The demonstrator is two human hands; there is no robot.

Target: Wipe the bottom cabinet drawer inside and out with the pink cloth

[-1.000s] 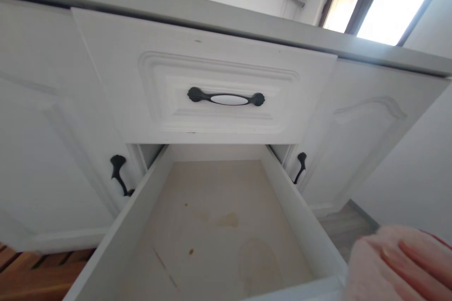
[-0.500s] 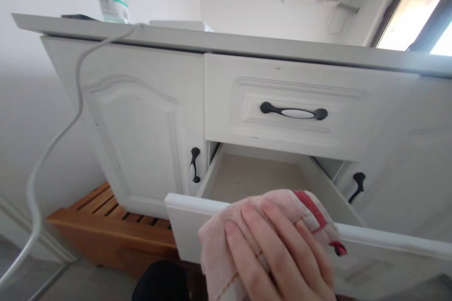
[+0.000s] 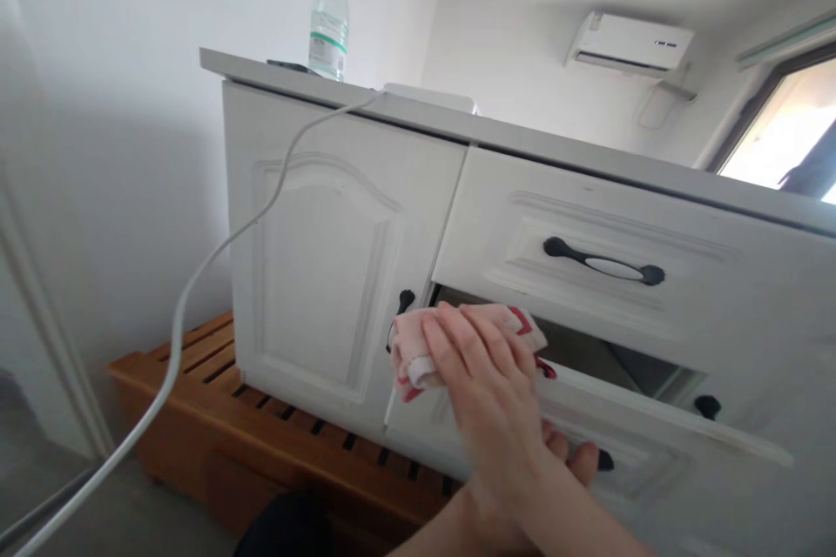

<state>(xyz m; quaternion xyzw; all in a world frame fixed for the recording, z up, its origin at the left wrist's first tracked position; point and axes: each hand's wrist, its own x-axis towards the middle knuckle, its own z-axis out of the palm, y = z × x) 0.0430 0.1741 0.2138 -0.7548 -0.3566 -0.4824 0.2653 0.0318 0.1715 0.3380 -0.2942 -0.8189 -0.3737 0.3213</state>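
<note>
A person's right hand (image 3: 487,374) lies flat, fingers together and stretched out, pressing a crumpled pale pink cloth with red trim (image 3: 450,339) against the top front edge of a white wooden lower drawer (image 3: 659,452). The fingers point up and to the left. The cloth is bunched into a lump whose long axis runs left to right along the drawer's edge, at its left corner, just beside the black handle of a white cabinet door with an arched panel (image 3: 326,252). The drawer stands slightly open, a dark gap showing above its front. Beneath the wrist, fingertips of what may be the left hand (image 3: 575,457) rest on the drawer's front, near its black handle; its grip cannot be told.

Above sits a closed white drawer with a black and white bar handle (image 3: 604,263). On the grey countertop (image 3: 588,152), far left, stands a clear plastic bottle with a green cap (image 3: 328,22). A white cable (image 3: 196,278) droops from the countertop down to the near left. A slatted wooden platform (image 3: 274,435) lies under the cabinet. A white air conditioner (image 3: 630,43) hangs on the far wall.
</note>
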